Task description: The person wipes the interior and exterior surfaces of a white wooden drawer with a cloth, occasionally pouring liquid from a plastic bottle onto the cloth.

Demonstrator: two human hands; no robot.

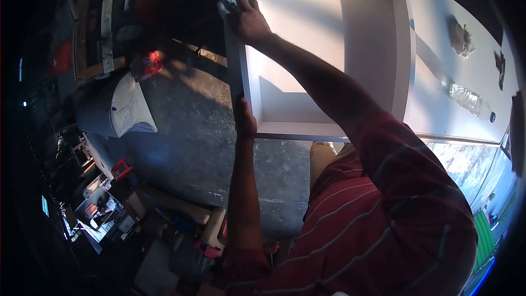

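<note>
A shallow white open box (378,60), like a drawer or cabinet shell, lies on a white tabletop with its hollow facing up. My right hand (250,23) is closed on a crumpled white cloth (230,1) and presses it to the box's far left corner. That arm reaches across the hollow. Low on the box's left side, my left hand (246,119) holds the outer wall near the close corner, its fingers partly lost in shadow.
On the tabletop to the right are a clear plastic bottle (470,102) on its side, a crumpled cloth (463,38) and a small dark object (499,69). Left on the floor stand a wooden frame (90,27), a pale curved piece (130,107) and a red packet (152,64). Clutter fills the lower left.
</note>
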